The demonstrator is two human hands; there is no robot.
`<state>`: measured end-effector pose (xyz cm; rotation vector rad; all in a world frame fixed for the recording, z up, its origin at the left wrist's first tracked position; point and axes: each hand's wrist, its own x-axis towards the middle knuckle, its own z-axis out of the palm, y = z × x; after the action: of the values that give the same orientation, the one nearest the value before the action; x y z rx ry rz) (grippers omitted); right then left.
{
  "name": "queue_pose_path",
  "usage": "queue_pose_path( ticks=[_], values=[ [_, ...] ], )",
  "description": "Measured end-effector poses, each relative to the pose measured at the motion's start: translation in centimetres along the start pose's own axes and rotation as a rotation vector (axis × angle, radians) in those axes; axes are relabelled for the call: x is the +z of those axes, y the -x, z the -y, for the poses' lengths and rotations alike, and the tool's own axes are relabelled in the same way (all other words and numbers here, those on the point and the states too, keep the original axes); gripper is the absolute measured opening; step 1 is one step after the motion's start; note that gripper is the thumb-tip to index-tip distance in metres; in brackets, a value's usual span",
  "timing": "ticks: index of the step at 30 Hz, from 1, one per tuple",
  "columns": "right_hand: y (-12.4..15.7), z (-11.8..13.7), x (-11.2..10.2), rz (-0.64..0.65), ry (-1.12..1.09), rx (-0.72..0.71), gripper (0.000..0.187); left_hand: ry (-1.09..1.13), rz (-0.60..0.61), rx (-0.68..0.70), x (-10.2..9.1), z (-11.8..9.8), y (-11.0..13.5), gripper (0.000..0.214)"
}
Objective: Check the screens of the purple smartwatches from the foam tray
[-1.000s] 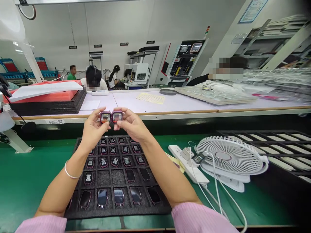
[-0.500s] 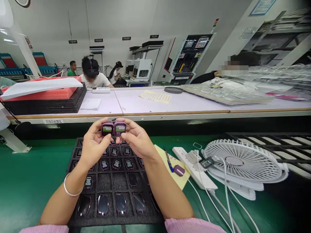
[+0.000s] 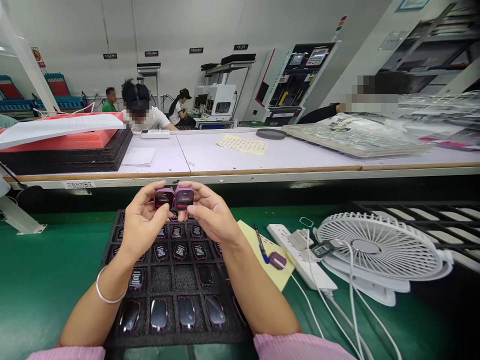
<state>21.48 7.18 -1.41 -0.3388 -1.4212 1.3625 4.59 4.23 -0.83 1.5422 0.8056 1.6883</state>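
Two purple smartwatch bodies without straps are held side by side above a black foam tray [image 3: 161,278]. My left hand [image 3: 144,220] grips the left smartwatch [image 3: 164,198] between thumb and fingers. My right hand [image 3: 215,212] grips the right smartwatch [image 3: 184,198] the same way. Both screens are dark with a little red near the bottom, and they face me. The tray's pockets hold several more watch bodies, some with lit white text, others dark like this front one [image 3: 186,311]. Two pockets in the middle hold none. My forearms hide parts of the tray's sides.
To the right lie a yellow sheet [image 3: 245,232], a pen [image 3: 261,244], a purple watch on a cable [image 3: 277,260], a white power strip [image 3: 300,260] and a white fan [image 3: 378,247]. A raised shelf [image 3: 210,160] spans the back, with foam sheets [image 3: 63,155] at left. Co-workers sit beyond.
Both watch screens have switched from green and white rows to dark displays with red at the bottom. My hands keep their hold almost in place; the view has shifted slightly.
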Motion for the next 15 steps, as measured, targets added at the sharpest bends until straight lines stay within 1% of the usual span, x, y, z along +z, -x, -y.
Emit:
queue_pose_path(
  ticks=[4,9,15],
  values=[
    [-0.10,-0.14,0.06,-0.038,0.016,0.018,0.036,-0.005,0.016,0.008,-0.10,-0.07,-0.02,0.034],
    [-0.13,-0.48,0.12,-0.089,0.039,0.015,0.032,-0.014,0.005,-0.033,-0.03,-0.11,-0.06,0.031],
    [-0.02,-0.54,-0.06,-0.052,0.036,-0.020,0.035,0.006,0.026,-0.022,-0.08,-0.13,-0.01,0.036]
  ],
)
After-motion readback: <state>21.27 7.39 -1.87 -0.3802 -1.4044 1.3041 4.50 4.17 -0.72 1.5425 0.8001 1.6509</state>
